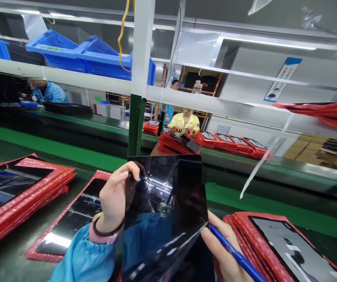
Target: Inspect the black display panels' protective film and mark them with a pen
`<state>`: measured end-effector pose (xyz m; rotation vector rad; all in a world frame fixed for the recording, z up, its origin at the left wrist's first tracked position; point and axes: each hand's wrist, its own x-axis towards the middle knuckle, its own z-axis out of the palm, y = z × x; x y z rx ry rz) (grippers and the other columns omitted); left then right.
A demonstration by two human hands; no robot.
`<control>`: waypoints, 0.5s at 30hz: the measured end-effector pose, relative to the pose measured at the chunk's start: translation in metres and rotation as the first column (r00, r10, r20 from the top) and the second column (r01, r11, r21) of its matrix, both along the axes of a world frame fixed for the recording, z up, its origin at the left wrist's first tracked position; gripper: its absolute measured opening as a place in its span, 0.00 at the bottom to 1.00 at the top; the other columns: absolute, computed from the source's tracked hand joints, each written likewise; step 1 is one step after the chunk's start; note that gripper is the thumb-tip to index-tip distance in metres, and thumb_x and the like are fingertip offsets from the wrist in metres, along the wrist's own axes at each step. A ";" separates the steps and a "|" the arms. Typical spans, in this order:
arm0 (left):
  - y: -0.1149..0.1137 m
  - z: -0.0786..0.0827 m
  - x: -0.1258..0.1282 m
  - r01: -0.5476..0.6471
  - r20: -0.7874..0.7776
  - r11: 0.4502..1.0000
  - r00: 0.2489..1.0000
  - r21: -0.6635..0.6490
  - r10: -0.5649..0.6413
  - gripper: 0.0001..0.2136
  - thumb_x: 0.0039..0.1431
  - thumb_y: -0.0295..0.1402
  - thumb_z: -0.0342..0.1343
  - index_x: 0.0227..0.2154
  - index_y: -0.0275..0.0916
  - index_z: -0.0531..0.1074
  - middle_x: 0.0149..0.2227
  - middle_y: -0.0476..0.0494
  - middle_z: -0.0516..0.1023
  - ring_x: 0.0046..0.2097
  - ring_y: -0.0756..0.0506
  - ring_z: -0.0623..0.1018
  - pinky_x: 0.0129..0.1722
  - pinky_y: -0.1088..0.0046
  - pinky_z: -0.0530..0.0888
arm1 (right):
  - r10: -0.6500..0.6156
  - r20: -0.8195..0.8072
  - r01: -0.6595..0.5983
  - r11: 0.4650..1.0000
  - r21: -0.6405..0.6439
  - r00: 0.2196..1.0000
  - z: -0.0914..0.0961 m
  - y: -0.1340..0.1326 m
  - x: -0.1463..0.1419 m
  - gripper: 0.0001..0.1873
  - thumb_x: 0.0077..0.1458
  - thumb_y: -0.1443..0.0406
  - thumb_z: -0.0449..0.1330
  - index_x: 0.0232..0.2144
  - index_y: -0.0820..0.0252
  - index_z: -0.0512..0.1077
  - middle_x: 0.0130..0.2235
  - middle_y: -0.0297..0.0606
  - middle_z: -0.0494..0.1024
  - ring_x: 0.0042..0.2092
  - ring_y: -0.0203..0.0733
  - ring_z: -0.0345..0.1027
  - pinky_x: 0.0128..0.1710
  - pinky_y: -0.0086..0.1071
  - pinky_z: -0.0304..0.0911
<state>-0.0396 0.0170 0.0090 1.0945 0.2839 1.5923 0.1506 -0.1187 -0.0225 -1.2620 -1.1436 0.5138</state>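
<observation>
A glossy black tablet screen is held tilted up in front of me, reflecting the ceiling lights and a blue sleeve. My left hand, with a dark bead bracelet and a pink band at the wrist, grips its upper left edge, fingers curled over. Across the lower part runs a clear film, creased and partly lifted from the glass. Its right edge is pinched by my right hand, which also holds a blue pen slanting down to the right.
Red bubble-wrap sleeves with screens lie left, and another stack stands right. A single screen on a red sleeve lies nearby. A post rises ahead. Blue bins sit overhead. People work across the bench.
</observation>
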 end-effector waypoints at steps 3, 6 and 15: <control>-0.004 0.001 0.002 -0.003 -0.028 1.000 1.000 0.022 0.004 0.10 0.49 0.37 0.52 0.17 0.39 0.71 0.23 0.45 0.67 0.28 0.46 0.66 0.28 0.70 0.64 | 0.079 -0.018 -0.080 0.996 -0.042 0.997 0.012 0.000 -0.008 0.20 0.49 0.54 0.66 0.45 0.52 0.78 0.45 0.39 0.81 0.49 0.56 0.74 0.49 0.41 0.70; -0.006 0.001 0.003 -0.020 -0.041 0.999 0.999 0.035 0.022 0.11 0.49 0.37 0.52 0.16 0.39 0.71 0.21 0.46 0.65 0.25 0.46 0.64 0.25 0.70 0.63 | 0.187 -0.045 -0.189 0.980 -0.065 0.981 0.019 0.004 -0.012 0.21 0.47 0.54 0.67 0.45 0.51 0.77 0.43 0.37 0.82 0.47 0.54 0.75 0.48 0.40 0.70; -0.004 -0.001 0.004 -0.129 -0.044 0.979 0.990 0.159 0.138 0.11 0.48 0.33 0.51 0.14 0.40 0.71 0.20 0.44 0.69 0.28 0.44 0.70 0.27 0.68 0.64 | 0.142 0.075 -0.141 0.990 -0.016 0.987 -0.007 0.011 -0.005 0.41 0.47 0.53 0.68 0.61 0.54 0.61 0.58 0.43 0.71 0.60 0.56 0.63 0.59 0.46 0.60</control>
